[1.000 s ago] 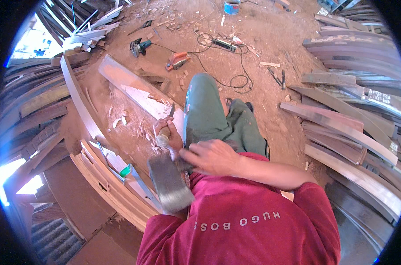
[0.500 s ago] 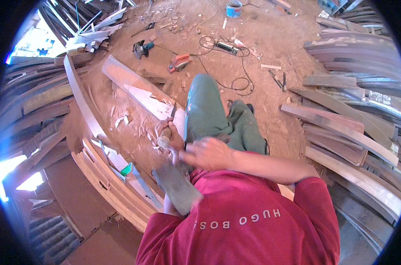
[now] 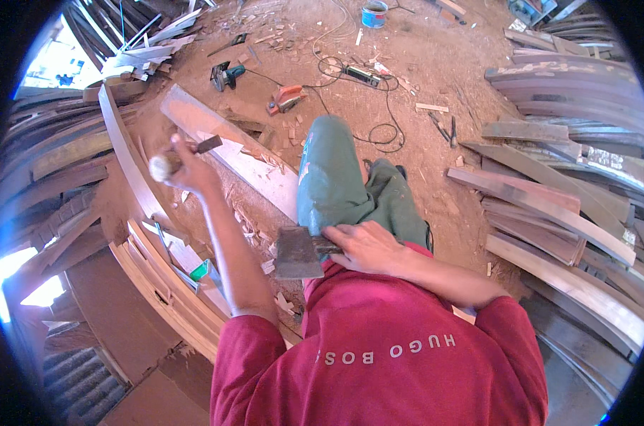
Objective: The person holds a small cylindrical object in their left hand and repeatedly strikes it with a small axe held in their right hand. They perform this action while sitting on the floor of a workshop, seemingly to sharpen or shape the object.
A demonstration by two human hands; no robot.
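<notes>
My left hand is raised over the left side of the floor, its fingers wrapped round the pale wooden handle of a chisel. The chisel's dark, flat blade points rightward above a long plank. The plank lies on the floor, with a freshly cut surface and loose shavings on it. Close to my lap, my right hand grips the short handle of a mallet-like tool with a broad grey head. That head hangs beside my left thigh, well apart from the chisel.
An orange power tool, a teal power saw and looping cables lie ahead. Farther off stands a blue bucket. Curved boards are stacked at right, others at left. Pliers-like tools rest on the floor.
My left hand has lifted the chisel away from the plank, forward and to the left. My right hand has moved rightward to my lap, bringing the mallet-like tool with it.
</notes>
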